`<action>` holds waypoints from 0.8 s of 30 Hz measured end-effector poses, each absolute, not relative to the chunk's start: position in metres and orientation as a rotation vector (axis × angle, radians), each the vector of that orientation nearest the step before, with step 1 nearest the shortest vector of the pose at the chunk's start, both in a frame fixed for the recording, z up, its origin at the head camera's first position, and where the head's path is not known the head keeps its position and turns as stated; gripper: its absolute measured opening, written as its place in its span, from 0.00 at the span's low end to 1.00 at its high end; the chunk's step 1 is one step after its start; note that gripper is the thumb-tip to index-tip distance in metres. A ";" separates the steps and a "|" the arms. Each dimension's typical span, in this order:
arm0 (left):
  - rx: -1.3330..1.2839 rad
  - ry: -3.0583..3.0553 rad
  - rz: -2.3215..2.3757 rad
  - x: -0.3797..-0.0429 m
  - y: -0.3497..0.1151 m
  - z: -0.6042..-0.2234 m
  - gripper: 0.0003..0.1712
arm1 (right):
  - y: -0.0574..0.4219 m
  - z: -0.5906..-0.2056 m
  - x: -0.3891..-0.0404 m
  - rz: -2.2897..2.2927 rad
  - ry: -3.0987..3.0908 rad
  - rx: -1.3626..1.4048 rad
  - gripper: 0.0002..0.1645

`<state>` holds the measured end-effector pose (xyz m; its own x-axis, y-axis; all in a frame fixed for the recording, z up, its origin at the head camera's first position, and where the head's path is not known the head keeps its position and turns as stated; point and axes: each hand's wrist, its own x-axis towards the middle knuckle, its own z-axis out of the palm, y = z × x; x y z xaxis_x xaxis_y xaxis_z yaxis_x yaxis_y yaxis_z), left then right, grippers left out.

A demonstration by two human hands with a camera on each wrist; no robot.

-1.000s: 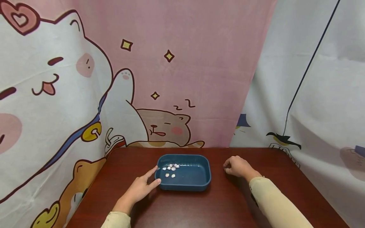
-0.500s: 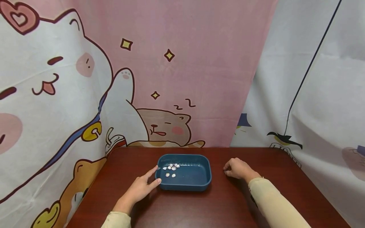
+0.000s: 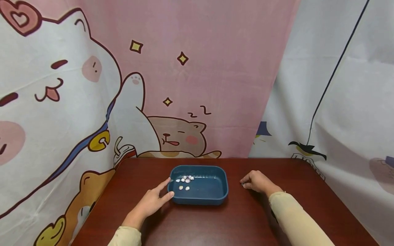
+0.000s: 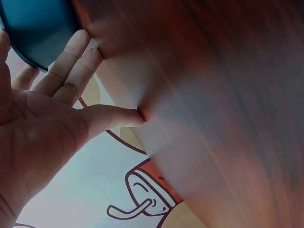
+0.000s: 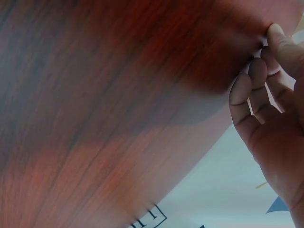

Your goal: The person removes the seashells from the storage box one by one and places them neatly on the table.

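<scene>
One left hand (image 3: 150, 202), lower left of centre: fingers spread, at the left end of a blue tray (image 3: 209, 188), bottom centre. Several whitish pieces (image 3: 187, 181) lie in the tray's left half. Right hand (image 3: 260, 181), lower right: fingers curled, at the reddish-brown tabletop (image 3: 227, 225); cannot tell whether they pinch anything.

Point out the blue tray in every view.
Head: the blue tray sits at lower middle.
Left wrist: top-left corner, cut off by the picture's edge.
Right wrist: not in it.
Shared landmark: the reddish-brown table, visible in all three views.
</scene>
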<state>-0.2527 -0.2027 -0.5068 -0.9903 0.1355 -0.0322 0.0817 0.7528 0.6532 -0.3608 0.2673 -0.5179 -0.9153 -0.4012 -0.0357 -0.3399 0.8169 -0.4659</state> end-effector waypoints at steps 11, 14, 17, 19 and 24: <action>0.177 2.866 1.048 -0.254 -0.203 -0.505 0.43 | 0.266 -0.512 -0.359 -0.719 2.855 -0.593 0.14; 0.175 2.863 1.048 -0.254 -0.203 -0.505 0.43 | 0.266 -0.513 -0.359 -0.711 2.856 -0.606 0.15; 0.171 2.860 1.052 -0.254 -0.202 -0.506 0.43 | 0.266 -0.513 -0.358 -0.705 2.860 -0.606 0.15; 0.170 2.859 1.053 -0.254 -0.202 -0.507 0.42 | 0.266 -0.513 -0.357 -0.700 2.861 -0.616 0.15; 0.160 2.861 1.051 -0.253 -0.202 -0.507 0.42 | 0.267 -0.513 -0.357 -0.690 2.863 -0.631 0.15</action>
